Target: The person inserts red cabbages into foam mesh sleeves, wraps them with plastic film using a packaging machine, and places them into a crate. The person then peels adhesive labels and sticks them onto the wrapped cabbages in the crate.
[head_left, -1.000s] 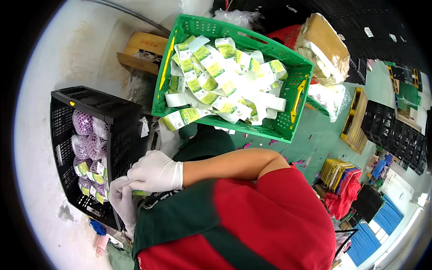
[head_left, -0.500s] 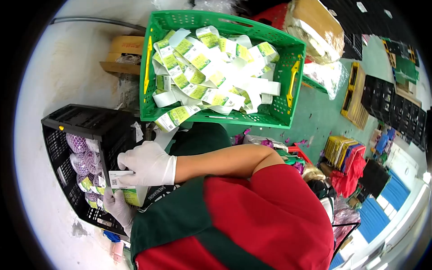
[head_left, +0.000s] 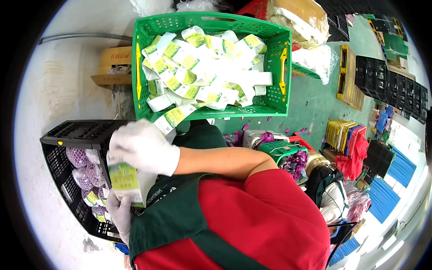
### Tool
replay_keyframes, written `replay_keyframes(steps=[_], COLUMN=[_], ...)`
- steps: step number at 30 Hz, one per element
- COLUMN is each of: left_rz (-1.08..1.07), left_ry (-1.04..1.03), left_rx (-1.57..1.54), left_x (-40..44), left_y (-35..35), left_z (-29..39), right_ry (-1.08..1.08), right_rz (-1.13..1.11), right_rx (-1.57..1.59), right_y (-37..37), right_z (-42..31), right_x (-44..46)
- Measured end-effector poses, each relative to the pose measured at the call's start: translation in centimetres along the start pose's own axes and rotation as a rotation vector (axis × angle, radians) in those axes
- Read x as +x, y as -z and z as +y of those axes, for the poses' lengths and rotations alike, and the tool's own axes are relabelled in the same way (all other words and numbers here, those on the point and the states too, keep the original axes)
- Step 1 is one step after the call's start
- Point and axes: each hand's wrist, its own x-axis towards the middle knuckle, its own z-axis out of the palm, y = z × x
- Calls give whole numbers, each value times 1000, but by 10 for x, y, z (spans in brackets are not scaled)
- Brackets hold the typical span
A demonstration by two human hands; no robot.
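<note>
A strip of green-and-white printed labels (head_left: 125, 180) is spread between my two gloved hands in front of the black crate. My left hand (head_left: 119, 213) pinches its lower end, thumb in front. Over the upper end is my right hand (head_left: 141, 148), its fingers curled down onto the strip and slightly blurred; the fingertips are partly hidden. Another printed stretch of label strip (head_left: 173, 118) hangs over the front rim of the green crate (head_left: 211, 111), which holds a tangled heap of labels. Purple-netted round produce (head_left: 83, 177), some with labels, lies in the black crate (head_left: 67, 195).
A cardboard box (head_left: 114, 60) sits by the left wall. Past the green crate are a plastic-wrapped carton (head_left: 299, 20), a wooden pallet (head_left: 351, 78) and stacked black crates (head_left: 391, 85). Purple scraps (head_left: 296, 164) and a small green crate (head_left: 274, 150) are at right.
My right hand has moved up from the white QR-code piece to the strip's upper end, exposing a green label face. My left hand remains at the lower end. The view has shifted slightly.
</note>
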Motion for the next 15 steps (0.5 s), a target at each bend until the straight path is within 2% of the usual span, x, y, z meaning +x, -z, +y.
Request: replay_keyframes(steps=[3, 4, 7, 8, 9, 12, 14, 15], left_rz=[10, -17, 1, -96, -77, -36, -225, -211], left_ry=[43, -15, -18, -84, 58, -46, -206, -217], left_rx=[89, 265, 183, 192, 90, 102, 75, 70], left_x=[-4, -1, -4, -3, -10, -15, -11, -12], left_y=[4, 5, -12, -9, -7, -6, 7, 3], left_z=[-2, -4, 9, 11, 15, 6, -9, -9], right_ry=[-51, -31, 5, 50, 38, 59, 92, 117], right_rz=[215, 207, 278, 230, 218, 150, 144, 136], right_rx=[114, 88, 206, 215, 223, 190, 166, 141], right_y=[12, 19, 17, 23, 20, 19, 18, 17], right_z=[5, 4, -1, -8, -10, -14, -15, -15], right_x=[11, 14, 13, 15, 12, 8, 9, 10])
